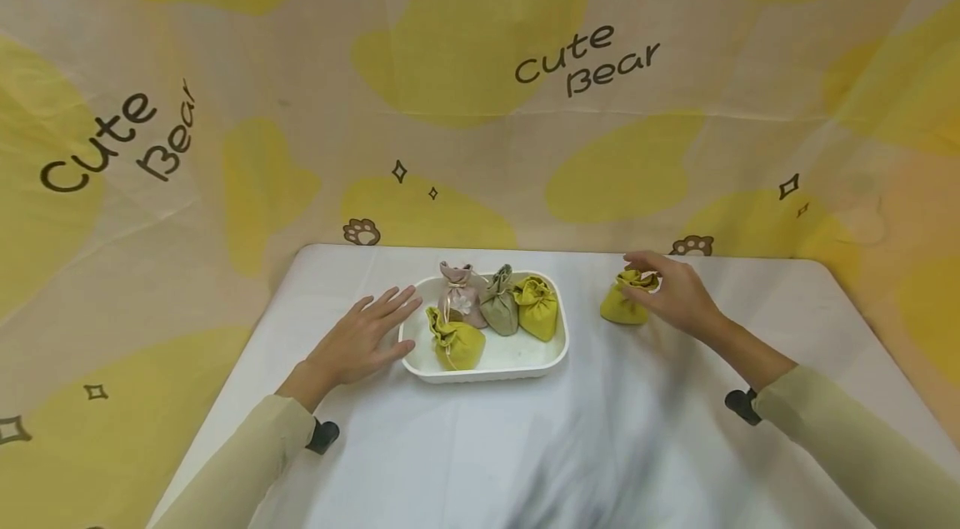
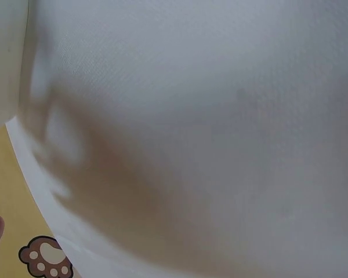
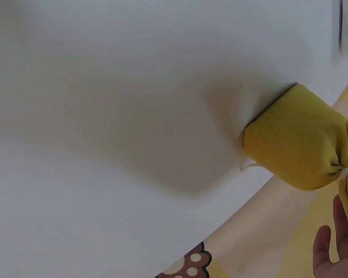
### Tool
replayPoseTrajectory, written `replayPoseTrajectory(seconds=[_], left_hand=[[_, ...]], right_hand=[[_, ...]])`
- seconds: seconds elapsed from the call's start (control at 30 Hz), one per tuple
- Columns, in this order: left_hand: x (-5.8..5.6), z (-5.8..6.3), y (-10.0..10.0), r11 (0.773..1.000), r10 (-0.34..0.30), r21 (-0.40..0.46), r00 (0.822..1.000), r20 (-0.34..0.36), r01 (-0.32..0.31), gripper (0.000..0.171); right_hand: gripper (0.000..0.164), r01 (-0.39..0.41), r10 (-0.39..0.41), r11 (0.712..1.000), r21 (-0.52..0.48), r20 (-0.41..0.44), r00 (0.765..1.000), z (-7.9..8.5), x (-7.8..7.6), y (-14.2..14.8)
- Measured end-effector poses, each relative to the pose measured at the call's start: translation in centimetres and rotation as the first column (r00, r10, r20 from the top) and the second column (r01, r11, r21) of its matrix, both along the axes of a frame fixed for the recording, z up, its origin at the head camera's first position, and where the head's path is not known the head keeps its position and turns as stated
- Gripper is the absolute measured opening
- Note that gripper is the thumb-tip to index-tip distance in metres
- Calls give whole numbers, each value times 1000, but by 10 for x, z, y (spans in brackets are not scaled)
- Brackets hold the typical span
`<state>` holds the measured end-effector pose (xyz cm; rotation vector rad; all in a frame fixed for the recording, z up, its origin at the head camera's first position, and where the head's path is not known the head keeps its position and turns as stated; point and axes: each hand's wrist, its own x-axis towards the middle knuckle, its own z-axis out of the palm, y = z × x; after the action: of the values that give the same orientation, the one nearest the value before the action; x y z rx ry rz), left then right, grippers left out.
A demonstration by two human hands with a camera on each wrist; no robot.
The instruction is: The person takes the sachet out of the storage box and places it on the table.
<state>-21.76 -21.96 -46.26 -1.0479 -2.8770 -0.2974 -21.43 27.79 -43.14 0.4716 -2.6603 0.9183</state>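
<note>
A white tray (image 1: 510, 368) stands on the table with several drawstring pouches in it: a yellow pouch (image 1: 461, 346) in front, a pink pouch (image 1: 467, 306) and a grey-green pouch (image 1: 499, 308) behind, and another yellow pouch (image 1: 538, 312) at the right. My left hand (image 1: 362, 339) is spread at the tray's left rim, fingers extended; whether it touches the rim I cannot tell. To the right of the tray, my right hand (image 1: 678, 293) has its thumb and fingers around the gathered top of a separate yellow pouch (image 1: 621, 308). That pouch (image 3: 298, 139) is upright, its base at the tabletop.
A white cloth covers the table (image 1: 480, 446). Behind it hangs a yellow and beige patterned curtain (image 1: 465, 179) with bear lettering. The tray's side (image 2: 6, 63) shows at the left wrist view's edge.
</note>
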Motion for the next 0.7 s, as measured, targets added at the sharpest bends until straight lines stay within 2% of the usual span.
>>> replayPoseTrajectory(seconds=[0.1,0.37,0.57,0.7], left_hand=[[0,0,-1,1000,-6,0,1000,-12,6,68],[0,0,-2,1000,-9,-2,1000,-6,9,68],[-1,-1,-2,1000,-15,21,1000,-6,15,68],[-2,-2,-2,1000,-13,19,1000,-4,13,68]], right_hand=[[44,-13,13,1000,-1,12,1000,4,-2,-8],[54,-24,25,1000,-4,127,992,10,-3,-36],[56,-67,70,997,-32,128,989,15,-6,-53],[56,-104,106,994,-31,97,990,16,-6,-64]])
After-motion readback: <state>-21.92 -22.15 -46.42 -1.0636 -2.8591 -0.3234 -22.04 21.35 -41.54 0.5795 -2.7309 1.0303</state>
